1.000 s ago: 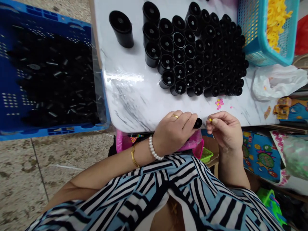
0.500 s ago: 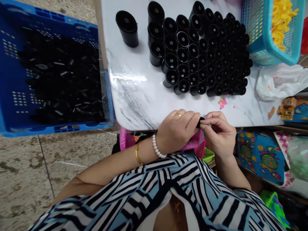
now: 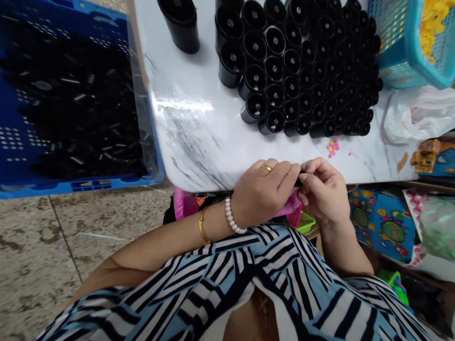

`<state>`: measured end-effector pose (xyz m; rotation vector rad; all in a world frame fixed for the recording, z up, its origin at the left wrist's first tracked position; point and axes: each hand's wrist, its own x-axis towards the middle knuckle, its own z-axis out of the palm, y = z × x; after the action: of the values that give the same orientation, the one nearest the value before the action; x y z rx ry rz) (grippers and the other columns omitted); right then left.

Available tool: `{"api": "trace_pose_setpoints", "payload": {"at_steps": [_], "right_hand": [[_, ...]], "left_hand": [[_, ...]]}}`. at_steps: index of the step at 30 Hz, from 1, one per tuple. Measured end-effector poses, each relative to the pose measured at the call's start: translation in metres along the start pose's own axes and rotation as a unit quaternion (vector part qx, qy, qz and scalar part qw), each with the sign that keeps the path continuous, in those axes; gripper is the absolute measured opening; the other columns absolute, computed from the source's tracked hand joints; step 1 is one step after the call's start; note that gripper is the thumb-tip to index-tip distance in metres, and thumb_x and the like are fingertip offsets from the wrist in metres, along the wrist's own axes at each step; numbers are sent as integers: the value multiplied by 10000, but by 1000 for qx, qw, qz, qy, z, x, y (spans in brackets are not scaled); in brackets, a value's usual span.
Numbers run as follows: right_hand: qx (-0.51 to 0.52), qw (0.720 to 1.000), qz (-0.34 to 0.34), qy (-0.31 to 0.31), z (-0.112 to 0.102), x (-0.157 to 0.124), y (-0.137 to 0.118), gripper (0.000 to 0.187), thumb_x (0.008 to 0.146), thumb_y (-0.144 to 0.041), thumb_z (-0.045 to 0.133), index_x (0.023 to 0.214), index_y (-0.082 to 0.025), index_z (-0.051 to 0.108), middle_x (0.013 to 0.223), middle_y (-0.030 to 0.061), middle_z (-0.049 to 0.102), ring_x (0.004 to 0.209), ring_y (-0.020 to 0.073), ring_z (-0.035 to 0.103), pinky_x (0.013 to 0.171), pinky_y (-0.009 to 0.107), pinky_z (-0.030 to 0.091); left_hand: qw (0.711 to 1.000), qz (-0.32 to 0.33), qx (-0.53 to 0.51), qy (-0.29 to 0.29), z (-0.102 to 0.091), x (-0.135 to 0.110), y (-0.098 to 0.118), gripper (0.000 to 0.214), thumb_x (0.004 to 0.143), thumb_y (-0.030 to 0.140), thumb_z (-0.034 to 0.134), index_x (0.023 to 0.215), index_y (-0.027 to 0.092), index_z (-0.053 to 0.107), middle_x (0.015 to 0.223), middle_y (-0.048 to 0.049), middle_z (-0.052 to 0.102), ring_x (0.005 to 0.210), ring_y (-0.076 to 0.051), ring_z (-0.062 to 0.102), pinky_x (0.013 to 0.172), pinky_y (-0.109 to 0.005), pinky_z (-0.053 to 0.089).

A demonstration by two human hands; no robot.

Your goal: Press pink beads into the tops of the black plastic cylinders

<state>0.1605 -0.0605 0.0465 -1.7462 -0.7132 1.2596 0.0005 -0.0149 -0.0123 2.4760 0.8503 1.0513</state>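
My left hand (image 3: 265, 189) is wrapped round a black plastic tube (image 3: 299, 179) at the near edge of the white marble table (image 3: 199, 137); only the tube's end shows between my two hands. My right hand (image 3: 322, 189) is pinched against that end, fingers closed, and whatever small part it holds is hidden. Just beyond my hands, several black tubes (image 3: 302, 71) stand upright in a tight cluster on the table. One more black tube (image 3: 181, 23) stands apart at the far left.
A blue crate (image 3: 21, 147) full of loose black tubes sits on the floor at left. A teal basket (image 3: 401, 52) of yellow parts stands at far right, a white plastic bag (image 3: 419, 113) beside it. Small pink beads (image 3: 332, 148) lie near my hands. Coloured packets fill the lower right.
My right hand, which held a small yellow part apart from the tube, has moved left and closed against the tube's end. The left hand kept its grip.
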Motion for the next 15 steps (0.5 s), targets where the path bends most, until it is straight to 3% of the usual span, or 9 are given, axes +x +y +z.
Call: {"api": "trace_pose_setpoints", "payload": {"at_steps": [3, 8, 10, 12, 13, 15], "right_hand": [[36, 999, 10, -22, -1, 6, 0, 249, 821, -227, 767, 795, -239, 519, 660, -87, 542, 413, 48, 428, 373, 173, 432], [36, 995, 26, -93, -13, 12, 3, 292, 802, -319, 813, 808, -223, 537, 676, -79, 586, 454, 68, 522, 474, 234, 568], [50, 992, 22, -116, -19, 12, 5, 297, 817, -400, 798, 826, -214, 567, 679, -64, 591, 476, 81, 530, 470, 244, 559], [71, 992, -3, -108, -27, 9, 9, 302, 837, -440, 772, 809, -207, 583, 658, -56, 573, 486, 87, 512, 431, 221, 497], [78, 992, -18, -94, -32, 6, 12, 296, 843, -431, 767, 792, -204, 584, 645, -54, 562, 490, 89, 505, 423, 211, 467], [83, 994, -46, -45, -43, 1, 18, 246, 861, -375, 756, 791, -200, 598, 659, -43, 576, 517, 93, 519, 449, 210, 456]], "left_hand": [[1000, -4, -6, -5, 0, 1, 1, 304, 1060, 317, 466, 1249, 103, 570, 1015, -107, 710, 852, -220, 625, 742, -373, 476], [1000, -8, -9, -11, 1, 3, 2, 296, 1049, 329, 473, 1196, 105, 598, 991, -102, 696, 841, -216, 616, 734, -366, 473], [999, 45, -24, 2, -2, -3, -2, 327, 1028, 326, 501, 1246, 99, 591, 949, -80, 684, 805, -201, 610, 705, -352, 477], [988, 147, -42, 1, -6, -17, -8, 349, 994, 300, 545, 1282, 107, 592, 907, -56, 671, 744, -179, 591, 662, -332, 472], [978, 206, -38, -22, -7, -28, -12, 336, 982, 282, 566, 1273, 120, 606, 903, -51, 669, 724, -168, 584, 657, -325, 475], [964, 254, -10, -74, -9, -51, -20, 292, 962, 241, 602, 1229, 129, 641, 967, -73, 692, 758, -164, 604, 686, -324, 503]]}}
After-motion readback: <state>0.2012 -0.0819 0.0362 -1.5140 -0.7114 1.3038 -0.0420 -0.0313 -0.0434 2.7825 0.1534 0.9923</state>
